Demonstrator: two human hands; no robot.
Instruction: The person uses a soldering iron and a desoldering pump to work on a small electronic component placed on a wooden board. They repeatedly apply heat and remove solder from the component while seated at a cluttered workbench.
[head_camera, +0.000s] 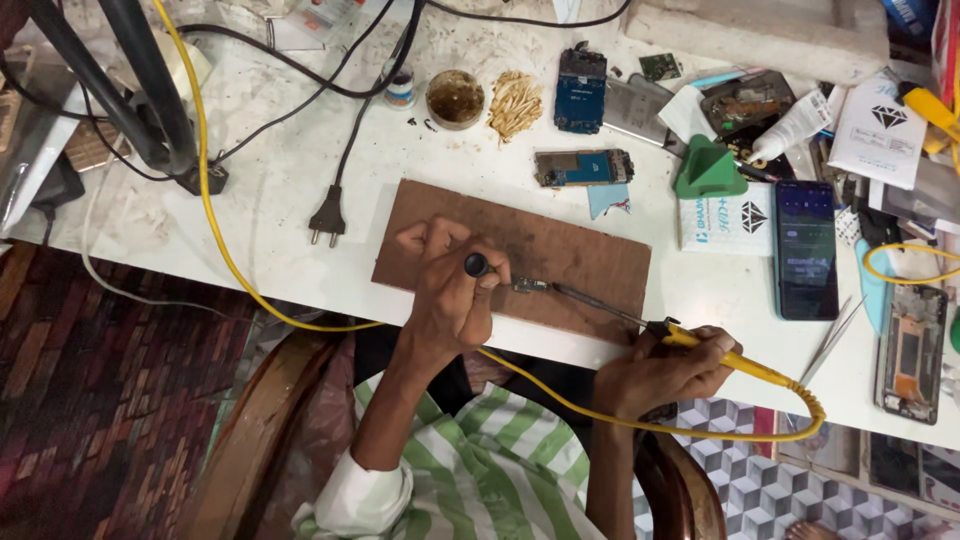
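Fingers of the left hand (450, 290) are clenched around a black-tipped tool (478, 265), pressed down beside a small metal part (530, 285) lying on the brown wooden board (580, 250). A yellow-handled soldering iron (690, 340) is gripped by the right hand (665, 372), its tip brought to the part, seemingly touching it. The board is set on the white table (280, 170), near a dark phone (806, 250).
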